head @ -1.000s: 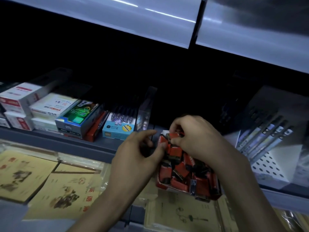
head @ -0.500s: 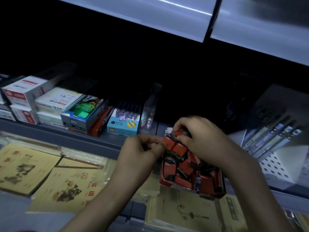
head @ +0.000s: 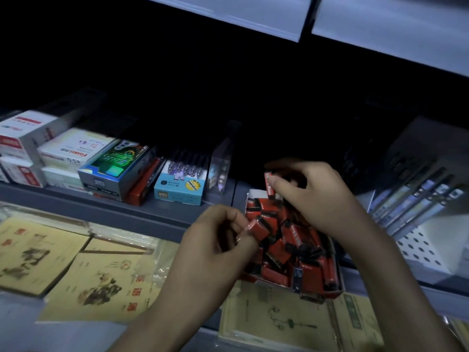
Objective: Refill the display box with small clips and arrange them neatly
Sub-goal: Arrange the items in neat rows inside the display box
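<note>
A red display box (head: 332, 292) rests on the dim shelf edge, heaped with several small red and black clip packets (head: 289, 245) lying at odd angles. My left hand (head: 215, 247) pinches one red packet (head: 258, 228) at the box's left side. Over the box's far end, my right hand (head: 319, 196) holds another red packet (head: 269, 185) upright between thumb and fingers, lifted a little above the pile.
Boxed stationery (head: 114, 171) and a blue pen box (head: 179, 185) line the shelf to the left, beside a clear case (head: 220, 168). A white perforated pen rack (head: 418, 212) stands to the right. Yellow exercise books (head: 101, 283) lie on the lower shelf.
My right hand has lifted a red packet up from the far end of the pile. My left hand has drawn another packet out to the left edge of the box.
</note>
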The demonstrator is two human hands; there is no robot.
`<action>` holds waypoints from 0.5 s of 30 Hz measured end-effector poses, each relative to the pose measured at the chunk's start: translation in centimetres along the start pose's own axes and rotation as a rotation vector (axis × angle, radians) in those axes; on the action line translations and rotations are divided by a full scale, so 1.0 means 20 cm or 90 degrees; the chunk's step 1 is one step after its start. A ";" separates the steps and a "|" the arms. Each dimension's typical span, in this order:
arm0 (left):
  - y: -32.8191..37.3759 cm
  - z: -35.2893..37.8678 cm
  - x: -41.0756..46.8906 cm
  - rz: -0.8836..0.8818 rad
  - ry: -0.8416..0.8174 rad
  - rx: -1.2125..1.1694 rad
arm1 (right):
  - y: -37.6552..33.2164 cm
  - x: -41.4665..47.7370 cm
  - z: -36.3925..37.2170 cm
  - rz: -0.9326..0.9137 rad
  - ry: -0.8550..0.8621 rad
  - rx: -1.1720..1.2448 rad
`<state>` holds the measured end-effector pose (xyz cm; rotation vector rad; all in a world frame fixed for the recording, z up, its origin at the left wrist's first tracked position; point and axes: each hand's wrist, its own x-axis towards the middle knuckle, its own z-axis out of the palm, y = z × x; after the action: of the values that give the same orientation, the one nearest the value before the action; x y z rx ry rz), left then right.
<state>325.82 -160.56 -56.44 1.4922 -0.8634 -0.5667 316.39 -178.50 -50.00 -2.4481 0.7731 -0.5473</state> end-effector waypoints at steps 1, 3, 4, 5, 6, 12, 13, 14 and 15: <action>0.00 0.00 -0.01 0.030 -0.011 0.038 | 0.00 0.00 0.00 0.009 0.004 0.007; 0.00 0.01 -0.02 0.092 -0.025 0.119 | 0.00 0.00 -0.01 0.027 0.010 -0.012; 0.00 0.03 -0.01 0.107 -0.026 0.155 | 0.01 0.01 -0.01 0.041 0.010 -0.034; -0.01 0.04 -0.01 0.117 -0.008 0.175 | 0.01 0.01 -0.02 0.053 0.011 -0.056; -0.03 0.06 0.00 0.115 0.010 0.179 | 0.01 0.01 -0.01 0.061 0.011 -0.073; 0.02 0.00 -0.06 0.223 -0.075 0.329 | -0.03 -0.02 -0.01 0.025 -0.042 -0.142; 0.02 0.00 -0.05 0.237 -0.073 0.361 | -0.04 -0.02 -0.01 0.027 -0.059 -0.185; 0.03 0.00 -0.05 0.242 -0.069 0.374 | -0.04 -0.02 -0.01 0.029 -0.076 -0.230; 0.03 0.00 -0.05 0.242 -0.075 0.395 | -0.04 -0.02 0.00 0.028 -0.088 -0.265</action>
<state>325.12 -159.84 -56.06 1.7869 -1.4666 -0.0980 316.38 -177.65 -49.59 -2.8013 0.9571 -0.2098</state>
